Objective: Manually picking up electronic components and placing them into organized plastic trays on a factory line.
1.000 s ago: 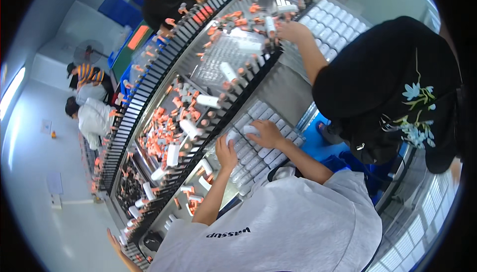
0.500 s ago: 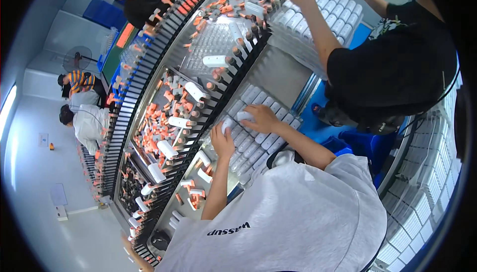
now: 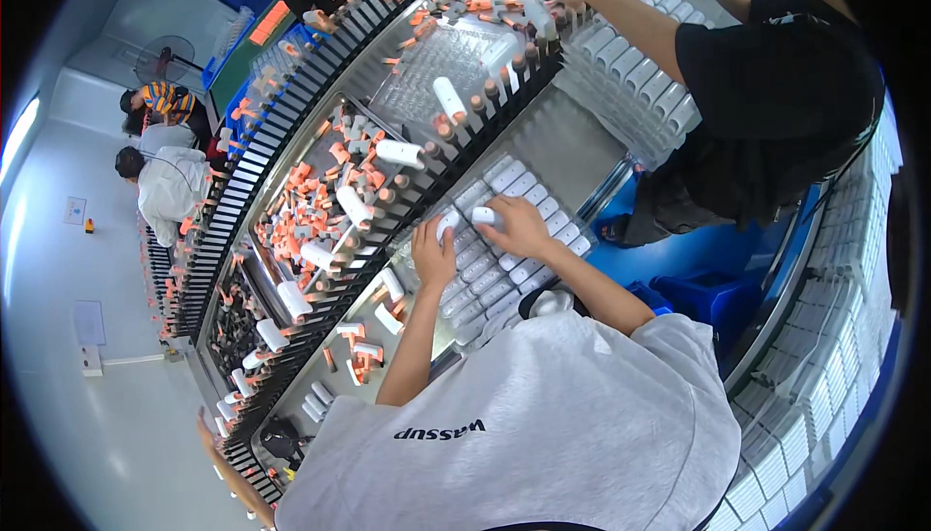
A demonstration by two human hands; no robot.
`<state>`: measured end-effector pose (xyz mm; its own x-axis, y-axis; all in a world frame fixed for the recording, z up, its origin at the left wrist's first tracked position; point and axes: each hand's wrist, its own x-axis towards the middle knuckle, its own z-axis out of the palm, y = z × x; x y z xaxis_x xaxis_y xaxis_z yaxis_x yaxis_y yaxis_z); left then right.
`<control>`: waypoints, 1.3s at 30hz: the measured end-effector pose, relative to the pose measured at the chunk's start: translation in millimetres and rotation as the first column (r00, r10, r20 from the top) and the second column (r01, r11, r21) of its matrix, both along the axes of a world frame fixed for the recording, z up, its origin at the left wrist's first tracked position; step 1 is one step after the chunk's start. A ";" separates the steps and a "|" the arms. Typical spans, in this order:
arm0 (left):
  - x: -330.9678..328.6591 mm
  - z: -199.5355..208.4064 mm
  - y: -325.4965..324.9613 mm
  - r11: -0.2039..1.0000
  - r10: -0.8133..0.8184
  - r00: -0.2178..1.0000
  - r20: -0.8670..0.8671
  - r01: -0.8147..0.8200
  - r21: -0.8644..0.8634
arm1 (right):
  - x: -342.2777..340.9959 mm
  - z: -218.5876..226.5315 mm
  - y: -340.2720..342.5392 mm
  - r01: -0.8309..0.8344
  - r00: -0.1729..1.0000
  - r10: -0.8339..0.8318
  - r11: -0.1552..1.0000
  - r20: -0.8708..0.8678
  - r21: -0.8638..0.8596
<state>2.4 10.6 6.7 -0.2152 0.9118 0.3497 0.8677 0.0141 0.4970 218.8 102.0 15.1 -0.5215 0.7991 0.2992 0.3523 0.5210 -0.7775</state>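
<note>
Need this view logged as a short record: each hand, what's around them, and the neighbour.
Left hand: at one white unit; firm grip unclear
Right hand: at another white unit; firm grip unclear
Around hands: white oblong units in rows
Beyond: black slatted conveyor loop around orange and grey parts, piled loosely
Co-worker: black sleeve, at the picture's upper right

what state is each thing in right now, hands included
left hand, fingers curled around a white casing
right hand, fingers closed on another white casing
casings beyond the hands, laid in rows
orange and grey parts, heaped loose
tray stack at right, topped with casings
fan, spinning or still, cannot tell
</note>
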 end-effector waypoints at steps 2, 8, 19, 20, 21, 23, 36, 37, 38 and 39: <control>0.7 -1.7 0.1 0.999 -0.018 1.000 -0.010 0.018 0.029 | 1.3 3.2 -2.1 0.002 1.000 -0.003 1.000 0.018 0.003; 3.2 -0.7 1.4 0.999 -0.003 0.999 -0.032 0.004 0.035 | 1.4 6.2 0.4 0.023 0.999 -0.022 0.999 -0.035 0.023; 3.3 -2.5 -2.5 0.999 0.019 1.000 -0.022 -0.018 0.046 | 1.0 2.0 1.7 -0.010 0.999 0.010 1.000 -0.033 -0.003; 3.1 -2.3 -2.6 0.999 0.024 1.000 -0.018 -0.023 0.049 | 0.5 1.3 2.0 -0.015 0.999 0.015 1.000 -0.030 -0.006; 3.1 -2.3 -1.8 0.998 0.026 1.000 -0.016 -0.025 0.049 | 0.3 0.7 2.7 -0.017 0.999 0.017 1.000 -0.029 -0.006; 3.2 -3.2 0.3 0.998 0.001 0.999 -0.043 0.002 0.062 | 0.6 -2.5 3.5 0.004 0.999 -0.003 1.000 -0.048 0.025; 10.2 2.5 -1.2 0.997 0.005 0.998 -0.060 0.000 0.075 | 3.3 -9.0 6.3 0.010 1.000 -0.010 0.999 -0.001 -0.032; 8.5 4.2 -0.1 0.998 0.003 0.999 -0.053 0.000 0.063 | 2.5 -7.5 6.3 0.009 1.000 -0.009 1.000 0.004 -0.027; 6.8 6.0 0.2 0.998 0.004 0.999 -0.048 -0.001 0.068 | 1.2 -6.0 6.8 0.007 1.000 -0.007 0.999 0.005 -0.045; 5.2 7.9 0.3 0.998 0.007 0.999 -0.042 -0.004 0.061 | 0.2 -4.6 7.1 0.006 1.000 -0.006 0.998 0.005 -0.062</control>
